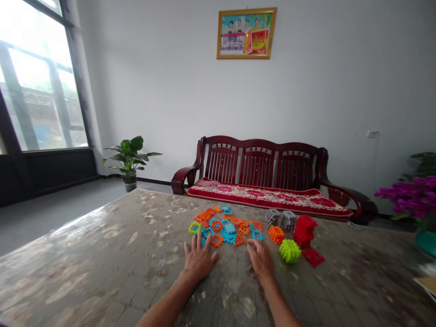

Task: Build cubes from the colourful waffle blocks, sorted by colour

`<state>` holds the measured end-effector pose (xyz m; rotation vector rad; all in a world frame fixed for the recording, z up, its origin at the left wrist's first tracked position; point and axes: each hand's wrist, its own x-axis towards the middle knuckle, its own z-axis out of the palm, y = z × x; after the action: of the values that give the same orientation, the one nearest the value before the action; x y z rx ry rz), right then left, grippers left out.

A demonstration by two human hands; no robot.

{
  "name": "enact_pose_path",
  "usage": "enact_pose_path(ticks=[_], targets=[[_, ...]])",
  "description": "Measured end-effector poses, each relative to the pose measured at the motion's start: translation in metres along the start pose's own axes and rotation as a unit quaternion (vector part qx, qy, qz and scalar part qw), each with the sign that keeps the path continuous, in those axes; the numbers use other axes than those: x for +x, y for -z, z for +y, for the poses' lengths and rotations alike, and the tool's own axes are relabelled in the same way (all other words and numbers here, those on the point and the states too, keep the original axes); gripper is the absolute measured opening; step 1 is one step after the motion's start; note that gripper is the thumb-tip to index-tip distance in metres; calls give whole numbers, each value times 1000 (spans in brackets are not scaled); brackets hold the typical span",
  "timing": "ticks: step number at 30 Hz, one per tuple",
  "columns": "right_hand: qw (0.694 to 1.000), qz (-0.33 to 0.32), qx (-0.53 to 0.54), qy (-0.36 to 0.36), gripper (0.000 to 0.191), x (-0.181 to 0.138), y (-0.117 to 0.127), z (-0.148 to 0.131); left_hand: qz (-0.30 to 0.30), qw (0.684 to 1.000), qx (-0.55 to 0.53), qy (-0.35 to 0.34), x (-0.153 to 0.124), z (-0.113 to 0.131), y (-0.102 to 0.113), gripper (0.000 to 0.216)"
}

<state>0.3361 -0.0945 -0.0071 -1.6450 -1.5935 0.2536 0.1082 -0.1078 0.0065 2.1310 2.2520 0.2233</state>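
Observation:
My left hand [198, 259] lies on the patterned tabletop, its fingers spread and nothing in it. Its fingertips reach the near edge of a loose pile of flat, notched plastic building pieces, beside a yellow-green square piece [195, 228] and an orange ring-shaped piece [216, 240]. Blue pieces [230, 228] fill the pile's middle, among orange ones [203, 218]. On the pile's right, my right hand [262, 259] rests with loosely bent fingers, holding nothing visible, just short of a blue square piece [258, 235]. An orange triangular piece [240, 240] lies between the hands.
Right of the pile stand a lime-green ball [290, 251], an orange ball [276, 235], two grey assembled shapes [272, 217] and a red block stack [304, 230]. A flat red piece [312, 257] lies beside them. A wooden bench [259, 159] is behind the table; purple flowers [408, 196] stand far right.

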Motion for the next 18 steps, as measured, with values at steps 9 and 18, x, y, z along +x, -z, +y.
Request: enact_pose_path(ticks=[9, 18], targets=[[989, -8, 134, -59, 40, -2, 3, 5, 9, 1000, 4, -13, 5, 2, 1, 65], [983, -6, 169, -68, 39, 0, 3, 6, 23, 1000, 8, -8, 11, 1, -6, 63]])
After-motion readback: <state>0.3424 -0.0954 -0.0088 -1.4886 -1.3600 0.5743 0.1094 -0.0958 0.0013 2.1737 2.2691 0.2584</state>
